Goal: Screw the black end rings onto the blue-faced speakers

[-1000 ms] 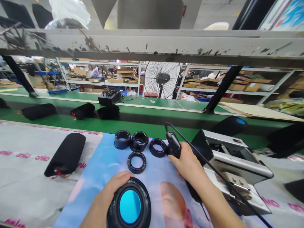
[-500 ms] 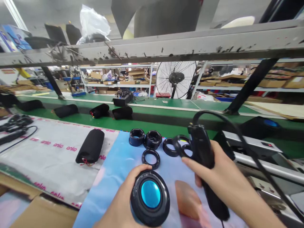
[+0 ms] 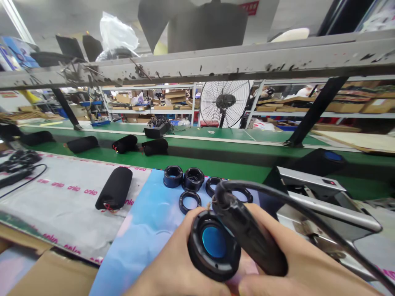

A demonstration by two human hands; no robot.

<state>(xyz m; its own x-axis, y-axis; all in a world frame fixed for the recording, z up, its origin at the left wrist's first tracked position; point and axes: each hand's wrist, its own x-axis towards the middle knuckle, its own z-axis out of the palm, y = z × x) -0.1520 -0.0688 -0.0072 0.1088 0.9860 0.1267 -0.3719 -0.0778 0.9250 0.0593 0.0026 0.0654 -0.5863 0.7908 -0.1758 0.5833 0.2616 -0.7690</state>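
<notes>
On a blue mat (image 3: 138,213), black rings (image 3: 169,183) face shelves (image 3: 148,100).

We look across a white sheet (image 3: 61,205) with pink lettering on the table, a black roll (image 3: 114,188) lying on it. Just beside it is a blue printed mat (image 3: 138,213) carrying several black rings (image 3: 193,179). A silver machine (image 3: 327,201) stands to the right. Beyond lies a green conveyor (image 3: 216,158) with more black rolls (image 3: 124,144) and a black box (image 3: 156,131) topped by tangled wire. Farther back we see a standing fan (image 3: 225,102) and shelves (image 3: 148,102) of cardboard boxes.
</notes>
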